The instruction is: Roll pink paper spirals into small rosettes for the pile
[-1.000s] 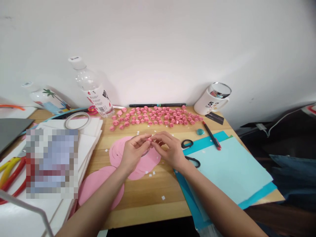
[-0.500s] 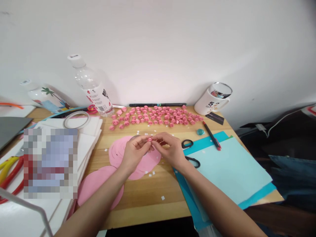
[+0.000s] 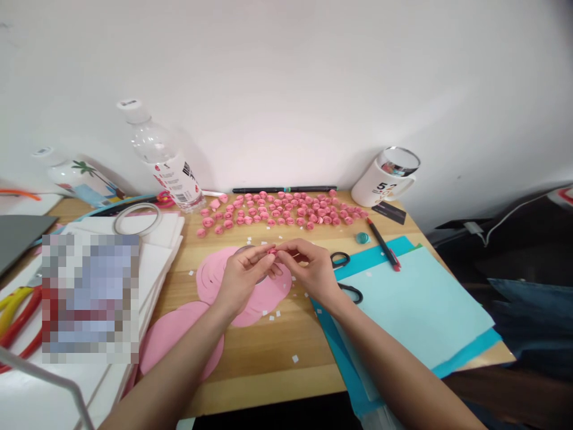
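Between the fingertips of my left hand (image 3: 246,272) and my right hand (image 3: 310,266) is a small pink paper roll (image 3: 272,252), pinched from both sides and partly covered by the fingers. Both hands hover over a pile of pink paper discs (image 3: 210,275). Another pink paper disc (image 3: 179,334) lies nearer, partly under my left forearm. Behind the hands, many rolled pink paper rosettes (image 3: 286,210) are spread in rows along the wall. Black-handled scissors (image 3: 351,292) lie right of my right hand, their blades hidden.
At the right lie light blue paper sheets (image 3: 412,304), a black-and-red pen (image 3: 384,243) and a teal tape roll (image 3: 362,237). A white mug (image 3: 380,179) stands behind. At the left are a water bottle (image 3: 165,161), white boards (image 3: 163,263) and red-yellow-handled scissors (image 3: 22,316).
The fingers have shifted slightly around the pink paper roll, and it now shows less between them. The rest of the scene has moved only slightly with the camera.
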`<state>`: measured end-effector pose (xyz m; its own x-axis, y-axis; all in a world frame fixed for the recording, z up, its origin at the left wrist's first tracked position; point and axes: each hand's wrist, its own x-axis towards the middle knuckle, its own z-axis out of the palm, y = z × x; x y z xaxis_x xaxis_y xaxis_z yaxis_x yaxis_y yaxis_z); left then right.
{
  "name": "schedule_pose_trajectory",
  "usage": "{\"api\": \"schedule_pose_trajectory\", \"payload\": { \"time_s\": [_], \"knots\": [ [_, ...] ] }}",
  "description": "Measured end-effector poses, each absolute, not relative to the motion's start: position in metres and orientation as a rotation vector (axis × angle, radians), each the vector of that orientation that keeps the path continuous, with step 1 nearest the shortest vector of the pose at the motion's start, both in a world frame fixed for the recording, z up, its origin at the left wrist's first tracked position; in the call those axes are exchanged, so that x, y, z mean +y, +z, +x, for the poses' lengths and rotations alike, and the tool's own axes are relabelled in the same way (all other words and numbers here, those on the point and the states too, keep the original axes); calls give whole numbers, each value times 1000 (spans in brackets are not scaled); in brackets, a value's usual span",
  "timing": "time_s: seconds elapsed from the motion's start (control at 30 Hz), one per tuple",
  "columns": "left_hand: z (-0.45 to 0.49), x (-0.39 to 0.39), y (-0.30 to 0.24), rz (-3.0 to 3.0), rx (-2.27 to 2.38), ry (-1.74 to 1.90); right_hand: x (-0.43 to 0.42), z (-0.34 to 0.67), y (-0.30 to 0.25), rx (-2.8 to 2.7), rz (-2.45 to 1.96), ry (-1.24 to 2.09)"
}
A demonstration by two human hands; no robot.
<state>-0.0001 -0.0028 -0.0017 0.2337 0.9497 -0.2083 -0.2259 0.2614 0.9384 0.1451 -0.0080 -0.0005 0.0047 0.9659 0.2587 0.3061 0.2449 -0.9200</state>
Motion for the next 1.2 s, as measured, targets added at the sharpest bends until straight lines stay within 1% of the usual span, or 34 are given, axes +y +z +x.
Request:
{"api": "schedule_pose_trajectory", "payload": {
  "time_s": [0.17,0.4,0.5,0.63,0.87,1.2],
  "knots": [
    [1,-3,0,923,966,997,-8,146,0,-1497,-1244,855],
    [1,-4,2,925,984,1008,-8,145,-2,-1406,-1223,1038],
    [1,-4,4,953,952,968,-7,145,-3,-1381,-1210,1065],
    [1,-5,5,974,939,935,-6,146,-4,-1375,-1218,1057],
    [2,-5,5,1071,1069,993,-7,145,-2,-1448,-1215,1003],
    [5,-6,9,1067,1112,991,-9,144,-3,-1498,-1209,947]
  ]
}}
